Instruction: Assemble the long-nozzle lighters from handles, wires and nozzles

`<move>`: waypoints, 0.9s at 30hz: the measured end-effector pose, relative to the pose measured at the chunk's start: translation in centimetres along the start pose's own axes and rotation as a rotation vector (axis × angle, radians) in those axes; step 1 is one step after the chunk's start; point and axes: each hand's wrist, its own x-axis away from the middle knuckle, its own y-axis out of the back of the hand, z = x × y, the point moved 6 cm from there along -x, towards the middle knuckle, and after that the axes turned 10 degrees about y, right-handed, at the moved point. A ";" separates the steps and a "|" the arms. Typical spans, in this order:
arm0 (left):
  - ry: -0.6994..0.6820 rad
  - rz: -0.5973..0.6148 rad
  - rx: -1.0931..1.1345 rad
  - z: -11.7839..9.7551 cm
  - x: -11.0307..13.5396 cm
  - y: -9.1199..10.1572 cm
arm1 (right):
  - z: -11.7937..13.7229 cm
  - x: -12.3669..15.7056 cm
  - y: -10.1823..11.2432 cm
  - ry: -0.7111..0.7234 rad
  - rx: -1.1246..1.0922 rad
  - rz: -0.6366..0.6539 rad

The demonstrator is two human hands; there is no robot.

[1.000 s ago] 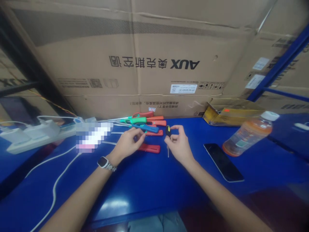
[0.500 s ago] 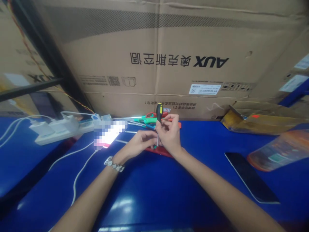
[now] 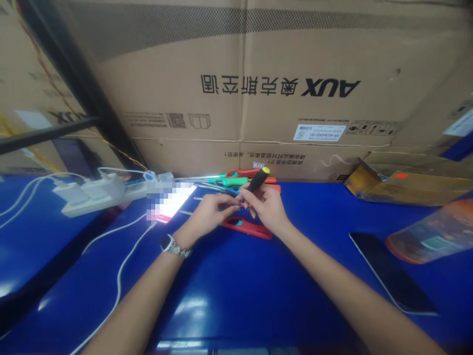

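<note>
Held in my right hand (image 3: pixel 271 207) is a screwdriver (image 3: pixel 257 180) with a black handle and yellow end, tilted so the handle points up and right. My left hand (image 3: pixel 210 214) is closed in a pinch where the screwdriver's tip would be; what sits between its fingertips is hidden. Under the hands lies a red long-nosed lighter (image 3: pixel 254 230). Just behind them are a green lighter (image 3: pixel 234 181), another red lighter (image 3: pixel 244 173) and a partly covered blue one (image 3: pixel 225 189), their metal tubes pointing left.
A lit phone (image 3: pixel 173 202) on a cable lies left of my hands, near a white power strip (image 3: pixel 107 195) with chargers. To the right are a dark phone (image 3: pixel 391 276), a plastic jar (image 3: pixel 432 236) and an open carton (image 3: pixel 410 185). A large cardboard box (image 3: pixel 266 44) stands behind.
The screwdriver has gone from nearly upright to leaning right, its shaft now hidden by the fingers. Both hands have lifted slightly, showing more of the red lighter beneath.
</note>
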 end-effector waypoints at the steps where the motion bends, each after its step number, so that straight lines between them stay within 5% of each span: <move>1: -0.007 -0.021 -0.069 0.2 0.0 0.5 | -0.3 0.0 0.2 -0.021 -0.010 0.001; 7: 0.056 -0.170 -0.270 2.0 -0.1 3.0 | -2.9 0.8 0.5 -0.080 0.020 0.022; 15: 0.077 -0.088 -0.329 2.1 -0.2 1.6 | -3.9 1.0 0.3 -0.090 0.081 0.041; 27: 0.016 -0.031 -0.166 1.5 -0.2 0.1 | -0.8 0.8 2.4 -0.078 -0.046 -0.107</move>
